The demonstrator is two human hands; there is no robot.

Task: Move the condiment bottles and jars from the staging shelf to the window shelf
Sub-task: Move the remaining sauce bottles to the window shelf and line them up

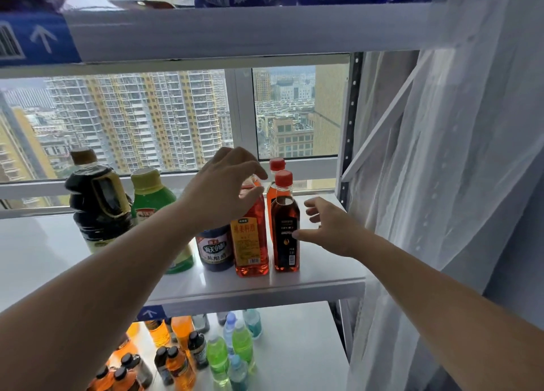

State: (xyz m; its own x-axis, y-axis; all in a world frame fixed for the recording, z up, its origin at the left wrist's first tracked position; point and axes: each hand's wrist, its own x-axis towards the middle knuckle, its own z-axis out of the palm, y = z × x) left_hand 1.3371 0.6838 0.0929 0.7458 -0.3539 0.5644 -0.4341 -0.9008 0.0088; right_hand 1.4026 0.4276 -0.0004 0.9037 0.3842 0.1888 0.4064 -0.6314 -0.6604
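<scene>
1. The orange bottle (250, 243) looks full, so likely heavy; its smooth plastic may slip; the neck under the cap gives the surest hold;
2. It stands upright on the window shelf (294, 284), just beside the red-capped bottle (285, 231); the left hand (226, 184) curls over its top, hiding whether it grips;
3. The right hand (329, 228) is spread and empty, thumb at the red-capped bottle's side

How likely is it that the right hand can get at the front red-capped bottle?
Probably yes: the right hand sits just beside the front red-capped bottle over bare shelf, fingers spread, thumb at its label, nothing between them.
</scene>
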